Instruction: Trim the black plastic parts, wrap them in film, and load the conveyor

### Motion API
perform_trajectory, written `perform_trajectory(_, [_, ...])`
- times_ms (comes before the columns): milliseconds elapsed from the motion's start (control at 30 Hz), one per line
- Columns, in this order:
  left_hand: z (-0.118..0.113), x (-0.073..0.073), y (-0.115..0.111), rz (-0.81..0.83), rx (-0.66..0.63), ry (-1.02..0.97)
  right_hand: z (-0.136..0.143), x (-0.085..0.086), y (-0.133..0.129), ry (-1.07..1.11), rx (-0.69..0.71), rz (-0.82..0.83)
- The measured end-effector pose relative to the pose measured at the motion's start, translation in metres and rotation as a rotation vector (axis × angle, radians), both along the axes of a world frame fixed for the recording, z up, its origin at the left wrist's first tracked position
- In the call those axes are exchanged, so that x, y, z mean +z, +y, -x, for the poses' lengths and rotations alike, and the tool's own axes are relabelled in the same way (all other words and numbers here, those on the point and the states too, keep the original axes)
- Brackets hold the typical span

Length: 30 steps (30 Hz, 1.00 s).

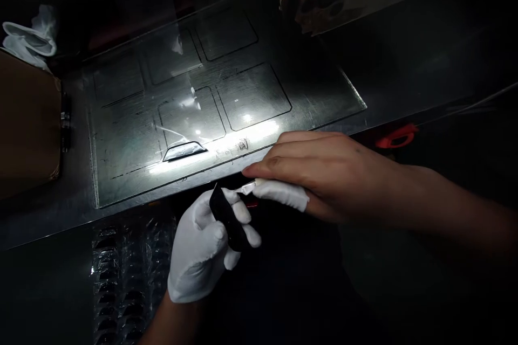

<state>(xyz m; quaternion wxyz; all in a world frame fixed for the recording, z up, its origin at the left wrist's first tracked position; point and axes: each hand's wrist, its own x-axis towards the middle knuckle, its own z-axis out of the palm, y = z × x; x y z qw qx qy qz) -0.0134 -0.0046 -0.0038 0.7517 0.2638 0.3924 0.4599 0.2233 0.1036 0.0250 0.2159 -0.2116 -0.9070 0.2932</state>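
Note:
My left hand (202,248), in a white glove, is closed on a dark, flat piece (227,218) with a slanted end. Bare except for a white cover on the thumb, my right hand (315,172) reaches in from the right. Its thumb and fingers pinch a small whitish blade-like tool (247,187), whose tip is beside the dark piece; whether they touch is unclear. A similar dark piece with a shiny face (184,150) lies on the clear sheet (319,102) above my hands.
Below left is a plastic tray (133,280) with several dark pieces. A cardboard box (28,124) stands at the left, with a white glove (34,38) on it and a black pen (65,121) beside it. A red-handled object (399,136) lies at the right.

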Motion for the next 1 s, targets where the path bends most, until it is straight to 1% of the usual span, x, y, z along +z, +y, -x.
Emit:
perform_trajectory(33, [0.0,0.0,-0.001,0.011,-0.008,0.005,0.003,0.002,0.0,-0.016,0.011,-0.035])
perform_trajectory(100, [0.001,0.0,-0.002,0.028,-0.018,0.019,0.01,0.01,0.001,-0.098,0.027,-0.053])
perform_trajectory(233, [0.005,0.002,-0.005,0.045,-0.03,0.061,0.023,0.03,0.004,-0.281,0.034,0.001])
perform_trajectory(300, [0.008,0.004,-0.007,0.06,-0.025,0.06,0.03,0.035,0.006,-0.338,0.046,0.01])
perform_trajectory(400, [0.011,0.005,-0.009,0.068,-0.017,0.074,0.038,0.038,0.006,-0.409,0.062,0.006])
perform_trajectory(567, [0.016,0.006,-0.01,0.083,-0.006,0.109,0.045,0.037,0.005,-0.467,0.032,0.001])
perform_trajectory(667, [0.02,0.006,-0.009,0.113,-0.03,0.13,0.048,0.037,0.004,-0.464,0.029,0.003])
perform_trajectory(767, [0.025,0.006,-0.008,0.146,-0.061,0.108,0.052,0.038,0.005,-0.49,0.044,-0.026])
perform_trajectory(900, [0.033,0.001,-0.009,0.149,-0.123,0.046,0.06,0.046,0.007,-0.58,0.084,-0.063])
perform_trajectory(1000, [0.037,-0.002,-0.011,0.151,-0.144,0.014,0.067,0.056,0.009,-0.634,0.147,-0.112])
